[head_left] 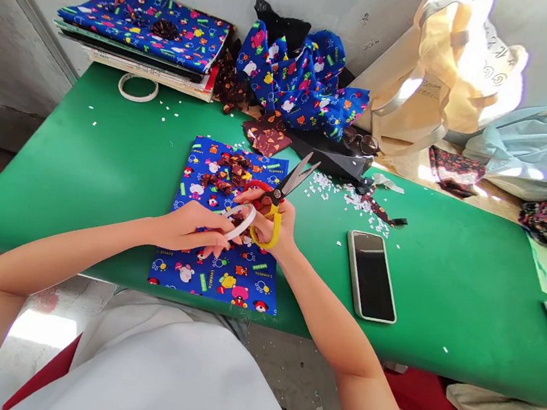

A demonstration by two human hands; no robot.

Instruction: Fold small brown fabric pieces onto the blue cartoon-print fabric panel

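Presently, the tape (244, 228) is pinched by the left hand (189, 226) over the cloth (216, 290); the scissors (278, 194) are held by the right hand (281, 227), close beside; tape judged light, fairly stiff, best taken by its rim; cloth judged limp.

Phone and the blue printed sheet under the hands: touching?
Apart. Head view: a strip of green table shows between the phone's left edge and the blue printed sheet's right edge.

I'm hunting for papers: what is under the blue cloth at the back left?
Under the blue cloth, dark layers and a pale, paper-like stack show at the edges. Their tops are covered.
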